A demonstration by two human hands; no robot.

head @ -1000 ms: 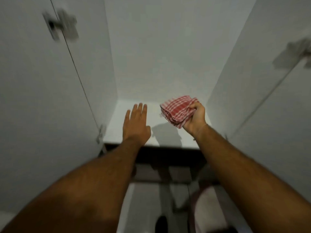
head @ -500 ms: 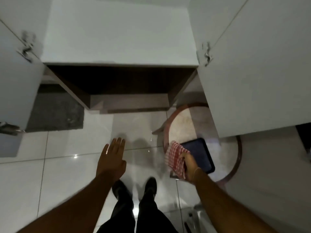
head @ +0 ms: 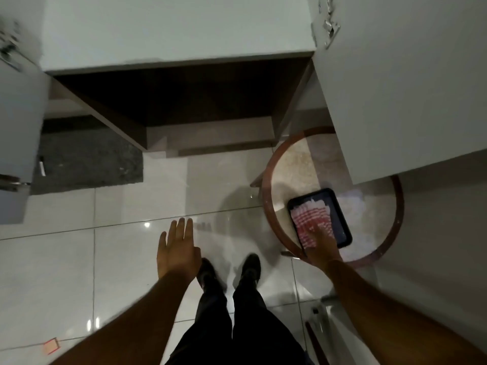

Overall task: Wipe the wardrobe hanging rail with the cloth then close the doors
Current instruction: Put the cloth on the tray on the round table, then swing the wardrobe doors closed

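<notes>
The red-and-white checked cloth [head: 311, 216] lies in a black tray [head: 344, 227] on a round table. My right hand [head: 321, 246] rests on the cloth's near edge, fingers on the fabric, blurred. My left hand [head: 179, 250] hovers open over the floor tiles, fingers together, holding nothing. The white wardrobe floor [head: 171, 30] fills the top of the view. Its right door [head: 408, 88] stands open above the table, and its left door [head: 18, 122] stands open at the left edge. The hanging rail is out of view.
The round table has a wooden rim [head: 266, 206] and sits partly under the right door. A grey mat [head: 87, 159] lies at the left of the wardrobe base. My shoes [head: 250, 267] stand on glossy tiles. A small red tag [head: 51, 346] lies at lower left.
My view dropped from the wardrobe interior to the floor. My right hand carried the cloth down and onto the black tray. My left hand lowered and stayed open.
</notes>
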